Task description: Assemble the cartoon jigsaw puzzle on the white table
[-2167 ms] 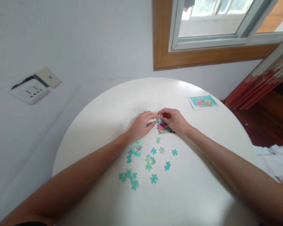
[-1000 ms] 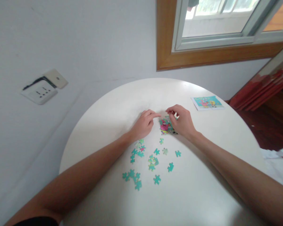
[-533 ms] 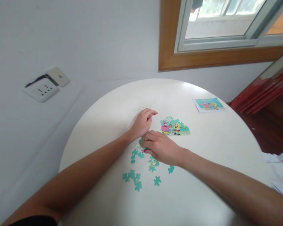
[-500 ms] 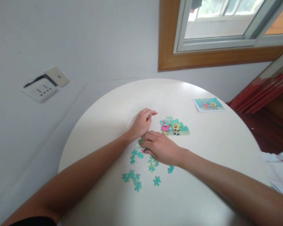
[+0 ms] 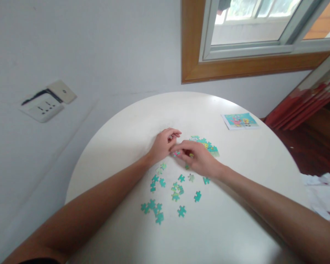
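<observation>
Between the thumb and forefinger of my right hand (image 5: 201,158) is a small puzzle piece (image 5: 176,153) with pink and teal on it, just above the table. Close beside its fingertips, my left hand (image 5: 162,144) rests on its side, loosely curled, with a gap between thumb and fingers and nothing visible in it. The partly joined cartoon puzzle (image 5: 213,150) lies behind my right hand, which hides its left part. Loose teal and green puzzle pieces (image 5: 151,206) are scattered nearer to me, several of them overlapping or close together.
A picture card (image 5: 240,121) with the same cartoon figures lies at the back right of the round white table (image 5: 121,135). The wall with a socket (image 5: 45,107) and a window frame (image 5: 191,69) stand behind. A red curtain (image 5: 286,110) hangs at right.
My right hand has lifted from the loose pieces and moved up and away from me, bringing the pink and teal piece beside my left hand. My left hand has barely moved.
</observation>
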{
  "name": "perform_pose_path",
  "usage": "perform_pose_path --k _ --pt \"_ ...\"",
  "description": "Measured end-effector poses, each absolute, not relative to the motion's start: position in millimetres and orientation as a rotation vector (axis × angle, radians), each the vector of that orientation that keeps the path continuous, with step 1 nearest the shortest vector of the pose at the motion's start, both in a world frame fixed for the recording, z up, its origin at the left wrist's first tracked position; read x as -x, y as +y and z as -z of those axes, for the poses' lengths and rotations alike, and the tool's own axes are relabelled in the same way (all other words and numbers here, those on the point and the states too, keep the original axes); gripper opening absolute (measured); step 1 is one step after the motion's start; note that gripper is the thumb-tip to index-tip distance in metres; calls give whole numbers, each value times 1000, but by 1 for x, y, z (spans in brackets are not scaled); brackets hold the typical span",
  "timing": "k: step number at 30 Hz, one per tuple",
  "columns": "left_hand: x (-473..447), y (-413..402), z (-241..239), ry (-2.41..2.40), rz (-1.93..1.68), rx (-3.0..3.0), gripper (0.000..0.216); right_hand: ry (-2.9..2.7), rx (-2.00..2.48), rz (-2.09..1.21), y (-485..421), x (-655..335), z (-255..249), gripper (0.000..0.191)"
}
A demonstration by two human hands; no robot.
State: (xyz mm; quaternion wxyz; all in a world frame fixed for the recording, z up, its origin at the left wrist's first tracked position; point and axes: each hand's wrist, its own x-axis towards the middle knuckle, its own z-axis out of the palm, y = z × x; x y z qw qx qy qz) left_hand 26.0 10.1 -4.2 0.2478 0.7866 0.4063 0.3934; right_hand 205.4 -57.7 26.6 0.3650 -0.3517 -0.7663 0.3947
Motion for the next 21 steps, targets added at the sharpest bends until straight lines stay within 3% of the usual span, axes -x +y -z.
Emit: perform_pose_path --k 5,9,16,21 --pt "-29 3 -3 1139 -1121 -2234 16 -1207 1137 -1279 -38 -218 -19 11" --pt "-30 -2 -8 1022 -1103 -2323 10 -970 1149 -1392 -36 -216 -17 14" --pt "-31 -4 -9 938 -1044 -2286 7 -1186 1125 -1356 -40 -211 -9 17" --pt "-29 3 -4 962 -988 -2278 9 -1451 1256 -967 -32 -223 -9 11"
